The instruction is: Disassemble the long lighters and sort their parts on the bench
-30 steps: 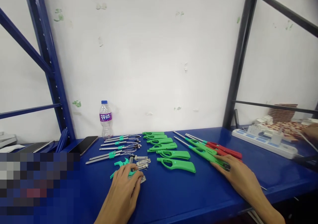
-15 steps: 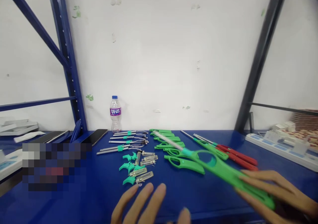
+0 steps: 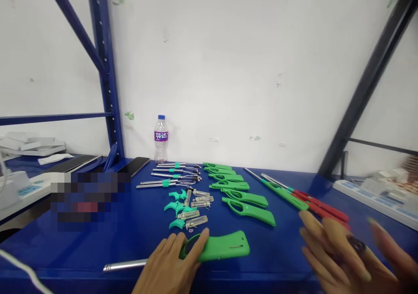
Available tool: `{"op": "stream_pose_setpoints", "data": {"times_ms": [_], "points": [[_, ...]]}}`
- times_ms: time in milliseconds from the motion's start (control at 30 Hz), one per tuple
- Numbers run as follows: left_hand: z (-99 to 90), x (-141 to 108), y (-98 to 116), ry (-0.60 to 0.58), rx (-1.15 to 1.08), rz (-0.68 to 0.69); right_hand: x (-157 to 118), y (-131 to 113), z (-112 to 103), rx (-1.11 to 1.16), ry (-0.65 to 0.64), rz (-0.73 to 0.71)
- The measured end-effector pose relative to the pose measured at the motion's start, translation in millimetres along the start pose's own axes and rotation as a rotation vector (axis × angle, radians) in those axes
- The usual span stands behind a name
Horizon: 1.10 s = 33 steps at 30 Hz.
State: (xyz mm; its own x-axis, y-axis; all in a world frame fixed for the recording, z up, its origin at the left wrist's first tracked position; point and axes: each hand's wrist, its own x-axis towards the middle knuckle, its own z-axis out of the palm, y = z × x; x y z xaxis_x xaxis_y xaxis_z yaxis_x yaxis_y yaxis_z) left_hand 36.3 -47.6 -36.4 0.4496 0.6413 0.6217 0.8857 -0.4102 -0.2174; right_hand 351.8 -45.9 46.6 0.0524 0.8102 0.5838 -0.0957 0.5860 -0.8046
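Beginning at the left, a white power strip [image 3: 31, 194] lies near the side of the blue tabletop [image 3: 94, 252], and a dark phone [image 3: 137, 167] lies by the blue rack post. Just beside the phone, an upright clear bottle [image 3: 161, 148] (blue cap, purple label) stands near the wall. In front of it, metal rods with teal clips [image 3: 166, 183] and thin wires form a rough column; nearer the viewer lie teal crescent-shaped pieces [image 3: 176, 224] and, to their right, small clear capsules [image 3: 197, 221]. At the near edge, the left hand [image 3: 168, 263] grasps a green lighter [image 3: 230, 245], its fingers over the looped part; the silver tube [image 3: 126, 265] points left and the broad handle points right. Farther back, six green handle shells [image 3: 253, 213] lie in a staggered column, loops toward the left. Next come a slanted green lighter with a metal tube [image 3: 287, 196] and red lighters [image 3: 326, 207], the latter partly overlapping. Close to their handle ends, the right hand [image 3: 346, 252] (blurred, with a dark ring on one finger) is released, its fingers loosely bent. A second white power strip [image 3: 375, 203] lies at the far right.
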Motion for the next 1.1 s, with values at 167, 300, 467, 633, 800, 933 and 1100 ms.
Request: {"op": "stream_pose_setpoints", "data": {"times_ms": [167, 300, 467, 633, 800, 933, 1100], "points": [[-3.9, 6, -5, 0.041, -0.012, 0.055, 19, -21, 63, 0.642, -0.051, 0.160], [-5.5, 6, -5, 0.044, -0.009, 0.081, 23, 7, 89, 0.723, -0.187, 0.264], [-4.1, 5, -5, 0.034, 0.013, 0.065, 16, 32, 86, 0.756, -0.203, 0.306], [-4.5, 5, -4, 0.035, -0.006, 0.051, 16, 32, 83, 0.791, -0.161, 0.263], [-6.9, 10, -4, 0.115, -0.009, 0.069, 20, 31, 79, 0.837, -0.153, 0.241], [-7.6, 12, -6, 0.138, 0.002, 0.089, 23, 33, 74, 0.810, -0.162, 0.224], [-9.5, 14, -4, 0.148, 0.021, 0.104, 25, 35, 73, 0.790, -0.213, 0.275]]}}
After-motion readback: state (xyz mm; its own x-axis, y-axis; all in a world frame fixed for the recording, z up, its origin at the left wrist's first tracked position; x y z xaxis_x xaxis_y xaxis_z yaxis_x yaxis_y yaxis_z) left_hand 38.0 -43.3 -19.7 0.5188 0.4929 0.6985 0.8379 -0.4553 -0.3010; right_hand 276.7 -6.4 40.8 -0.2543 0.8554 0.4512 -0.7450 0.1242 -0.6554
